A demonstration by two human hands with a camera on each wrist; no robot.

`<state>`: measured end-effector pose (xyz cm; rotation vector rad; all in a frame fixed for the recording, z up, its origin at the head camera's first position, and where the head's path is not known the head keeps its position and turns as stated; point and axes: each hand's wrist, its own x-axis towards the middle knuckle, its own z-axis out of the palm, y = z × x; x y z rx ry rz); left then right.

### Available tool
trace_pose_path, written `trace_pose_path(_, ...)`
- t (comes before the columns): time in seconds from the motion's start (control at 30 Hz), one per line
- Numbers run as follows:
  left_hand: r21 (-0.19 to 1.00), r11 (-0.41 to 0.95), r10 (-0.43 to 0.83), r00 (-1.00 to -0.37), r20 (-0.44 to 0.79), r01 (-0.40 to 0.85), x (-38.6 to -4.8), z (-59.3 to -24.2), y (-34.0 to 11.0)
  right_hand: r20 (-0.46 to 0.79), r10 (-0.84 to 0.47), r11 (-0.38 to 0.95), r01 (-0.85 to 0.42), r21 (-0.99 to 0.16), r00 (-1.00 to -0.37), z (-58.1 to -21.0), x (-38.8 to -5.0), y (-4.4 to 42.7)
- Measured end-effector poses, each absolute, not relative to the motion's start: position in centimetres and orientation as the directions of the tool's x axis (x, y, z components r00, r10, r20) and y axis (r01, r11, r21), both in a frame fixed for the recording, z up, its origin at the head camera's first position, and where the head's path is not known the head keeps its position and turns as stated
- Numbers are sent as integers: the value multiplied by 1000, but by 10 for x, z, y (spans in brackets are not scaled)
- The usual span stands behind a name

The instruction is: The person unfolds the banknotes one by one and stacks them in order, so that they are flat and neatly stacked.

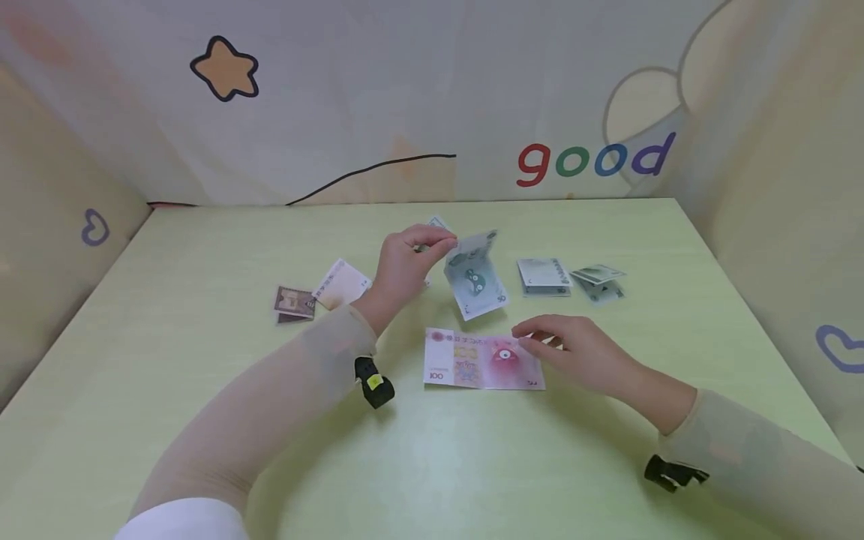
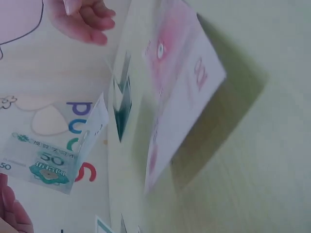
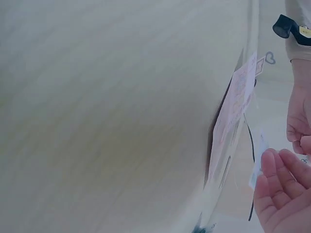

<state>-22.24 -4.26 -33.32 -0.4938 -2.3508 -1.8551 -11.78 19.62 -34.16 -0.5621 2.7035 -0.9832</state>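
Note:
My left hand [image 1: 400,270] pinches a folded green 50 play banknote [image 1: 475,285] by its upper left edge, lifted above the table. The note's two halves spread apart at the crease, and the left wrist view shows the printed 50 side of the same note [image 2: 43,162]. A pink 100 play banknote [image 1: 466,364] lies nearer, casting a shadow where its edges lift. Over its upper right corner hovers my right hand [image 1: 583,352], fingers loosely bent with nothing between them. In the right wrist view, that hand's fingers [image 3: 279,182] are relaxed.
Two folded greenish notes [image 1: 543,276] [image 1: 599,283] sit to the right. Left of my left hand lie a pale pinkish note [image 1: 343,282] and a brown-purple folded note [image 1: 295,301]. Another note [image 1: 437,223] peeks out behind that hand. Printed cloth walls [image 1: 378,97] enclose the table.

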Motion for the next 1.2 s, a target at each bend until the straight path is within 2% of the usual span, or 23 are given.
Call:
trace_pose_path(0.4, 981, 104, 175, -974, 144, 164, -191, -332, -39, -191, -405, 611, -110, -784, -894, -349, -119, 195)
trace_pose_path(0.53, 986, 51, 182, -972, 148, 160, -183, -328, -39, -196, -414, 589, -97, -802, -889, -350, -119, 195)
trace_pose_path(0.7, 989, 34, 200, -971, 135, 144, -172, -326, -40, -192, -350, 589, -56, -806, -917, -347, -121, 196)
trace_pose_path(1.03, 980, -18, 271, -942, 197, 200, -156, -327, -45, -148, -203, 511, 24, -859, -968, -344, -127, 202)
trace_pose_path(1.2, 946, 103, 260, -926, 273, 307, -154, -331, -54, -123, -160, 461, 36, -887, -980, -342, -127, 204)
